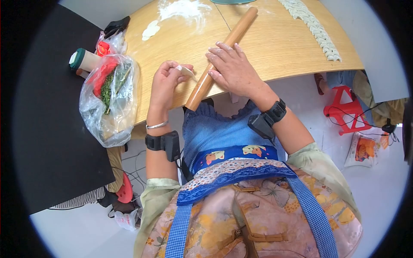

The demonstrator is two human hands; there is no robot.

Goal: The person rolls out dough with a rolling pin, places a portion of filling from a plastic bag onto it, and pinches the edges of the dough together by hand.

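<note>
Over the front part of the wooden table [275, 56], my left hand [168, 81] pinches a thin white dough piece [186, 73] between thumb and fingers. My right hand [232, 66] lies on a wooden rolling pin [241, 28], its fingers stretched out across it and dusted with flour. The pin slants from the table's near edge up to the back right. Near the back left, a few flat dough rounds [150, 30] overlap each other beside a patch of white flour [185, 10].
Along the right of the table runs a row of pleated dumplings [316, 32]. A plastic bag with greens [112, 92] and a green-and-white container [86, 59] stand at the left edge. A red stool [347, 109] is on the floor at right.
</note>
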